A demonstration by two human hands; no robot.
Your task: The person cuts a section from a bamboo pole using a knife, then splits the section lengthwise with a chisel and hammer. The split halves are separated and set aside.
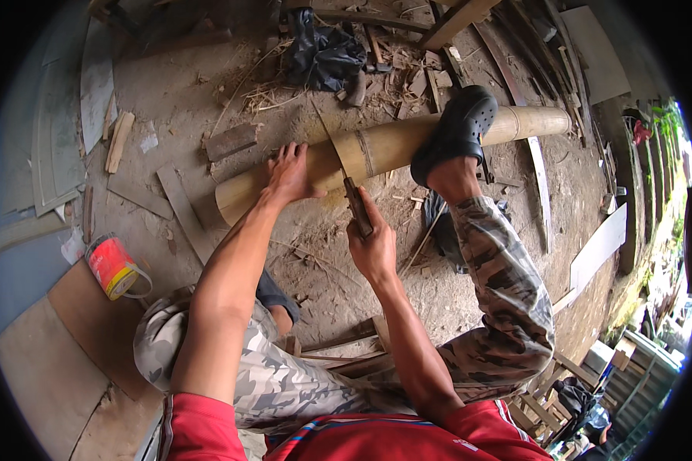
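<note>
A thick bamboo pole (392, 146) lies across the dirt floor (169, 100), its near cut end at the left and its far end running up to the right.

The left hand (288, 173) rests flat on top of the pole near its left end, fingers spread open and pressed on the curved surface, gripping nothing.

The right hand (373, 246) is closed around the dark handle of a knife (346, 173). The thin blade runs up and to the left from the fist and meets the pole just right of the left hand; how deep the edge sits cannot be told.

A foot in a black clog (457, 131) presses on the pole farther right, with the camouflage trouser leg (500, 292) bent behind it. The other leg (207, 353) is folded at the near left.

A red and yellow can (114, 266) lies on its side at the left, well apart from the pole, near the edge of a board (46, 376). Wood scraps (231, 140) lie just beyond the pole's left end, and a strip (184, 211) lies near that end. A black bag (323, 50) sits at the far side among offcuts. A pale plank (598, 250) lies at the right.
</note>
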